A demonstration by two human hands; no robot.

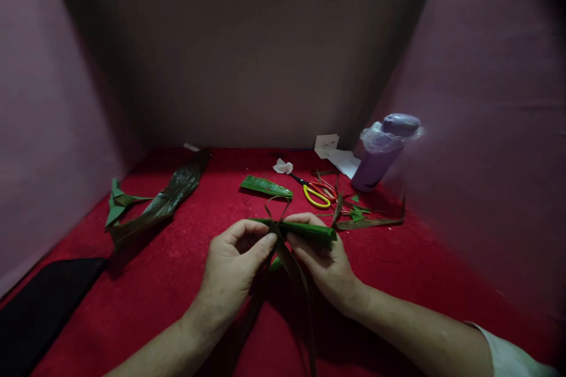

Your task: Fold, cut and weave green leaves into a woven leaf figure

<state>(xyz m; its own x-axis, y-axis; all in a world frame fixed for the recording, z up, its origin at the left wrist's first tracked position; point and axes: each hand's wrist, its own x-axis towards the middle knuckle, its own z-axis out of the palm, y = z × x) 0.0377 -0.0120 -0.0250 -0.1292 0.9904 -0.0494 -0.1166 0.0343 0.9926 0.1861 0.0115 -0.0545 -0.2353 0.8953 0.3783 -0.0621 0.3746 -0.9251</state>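
Note:
Between my hands is a bundle of folded green leaf (pixel 312 232), with a brown-green leaf strip (pixel 297 274) crossing its middle and hanging down toward me. My left hand (pixel 239 259) pinches the crossing point of the strip between thumb and fingertips. On the other side, my right hand (pixel 329 268) grips the rolled green part with the thumb below and fingers behind. A thin loop of strip (pixel 279 203) sticks up above the crossing. Just beyond the hands lies a cut piece of green leaf (pixel 266 187).
Scissors (pixel 316 193) with yellow and red handles lie behind my right hand, near leaf scraps (pixel 360 212) and white tissue (pixel 283 166). A purple cup (pixel 375 165) stands at right by papers (pixel 338 159). Leftward are a long leaf (pixel 170 194), a folded leaf piece (pixel 118 201) and a black item (pixel 53 300).

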